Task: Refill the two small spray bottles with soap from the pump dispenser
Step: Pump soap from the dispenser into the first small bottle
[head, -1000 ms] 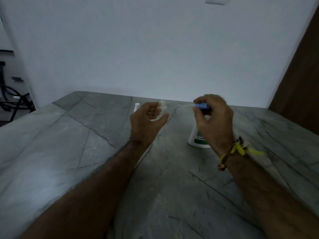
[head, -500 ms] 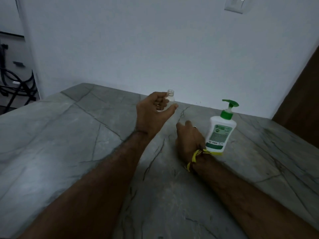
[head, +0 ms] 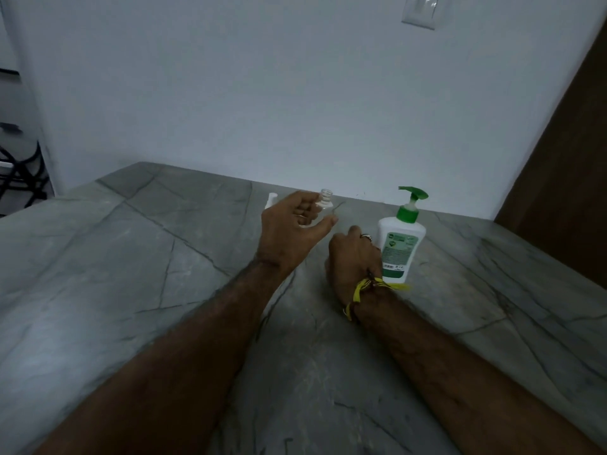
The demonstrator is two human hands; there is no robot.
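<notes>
Clear plastic: small spray bottle (head: 323, 202), cap off, threaded neck up, pinched in the fingers (head: 307, 212) of the left hand (head: 290, 234), held above the grey stone counter (head: 131, 274). Right hand (head: 353, 261) is down on the counter at approx 4 o'clock from the left, knuckles curled; can't tell if it grips anything. Yellow thread band (head: 364, 290) on that wrist. Pump dispenser (head: 399, 244), white w/ green pump, stands upright just beside the right hand at 3 o'clock, partly hidden by the wrist. White object (head: 272, 200) peeks behind the left hand at 10 o'clock. Wall switch plate (head: 420, 11) at 12. Vs half a sec ago: hardly any change.
</notes>
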